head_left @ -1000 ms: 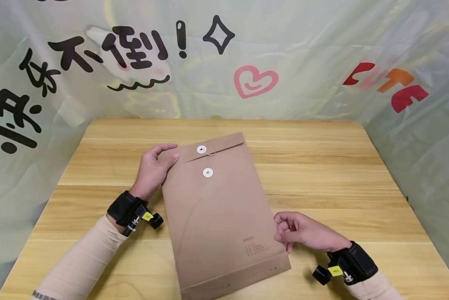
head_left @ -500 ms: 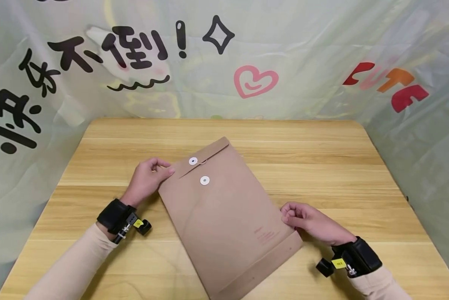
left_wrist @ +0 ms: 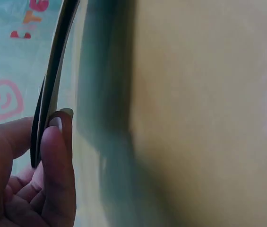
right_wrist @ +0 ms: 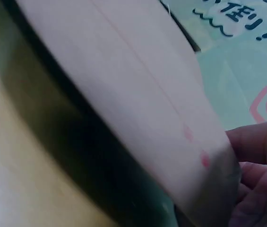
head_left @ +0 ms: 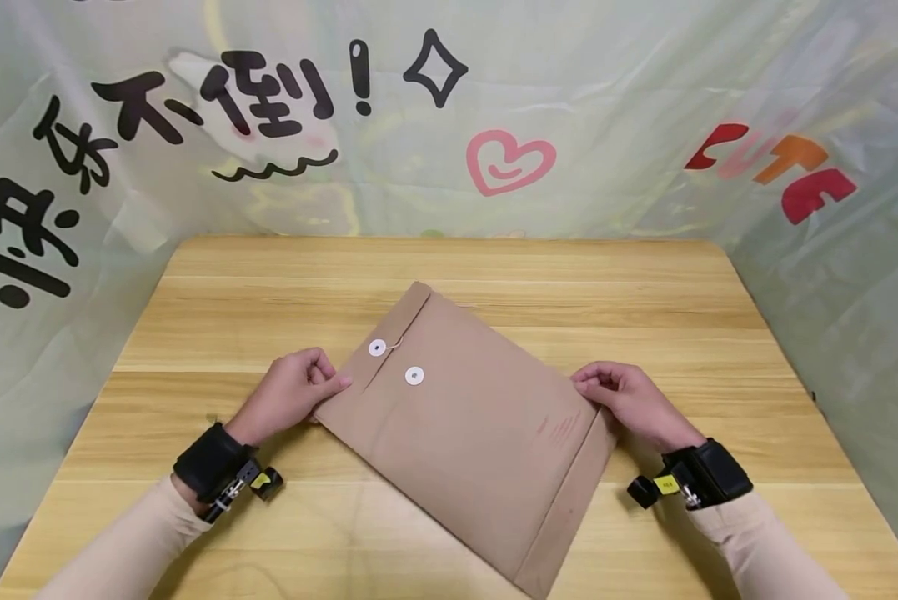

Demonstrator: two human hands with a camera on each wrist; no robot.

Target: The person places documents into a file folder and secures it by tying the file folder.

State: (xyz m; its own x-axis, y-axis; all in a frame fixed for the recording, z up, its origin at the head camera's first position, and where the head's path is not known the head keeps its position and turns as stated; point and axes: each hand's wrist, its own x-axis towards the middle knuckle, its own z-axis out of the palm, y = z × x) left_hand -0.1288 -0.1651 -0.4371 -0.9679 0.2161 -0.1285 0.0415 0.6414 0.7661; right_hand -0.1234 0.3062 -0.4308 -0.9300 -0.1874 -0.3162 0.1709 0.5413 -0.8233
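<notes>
A brown kraft paper document envelope (head_left: 471, 425) lies at a slant between my hands, its flap toward the left. Two white round buttons show on it, one on the flap (head_left: 396, 325) with a short string, the other on the body. My left hand (head_left: 294, 392) pinches the flap-end corner between thumb and fingers; in the left wrist view the envelope's edge (left_wrist: 53, 75) appears thin and edge-on in that pinch. With thumb and fingers, my right hand (head_left: 632, 404) pinches the corner near the folded bottom. Faint red print sits close to that bottom fold.
The wooden table (head_left: 231, 308) extends all around the envelope. A pale printed curtain (head_left: 606, 108) with black characters, a pink heart and coloured letters stands behind it and along both sides. Each wrist wears a black strap with a small camera (head_left: 644, 492).
The envelope has turned counterclockwise, from nearly upright to a strong slant. My left hand has come nearer and moved slightly left, while the right hand has moved farther away and to the right.
</notes>
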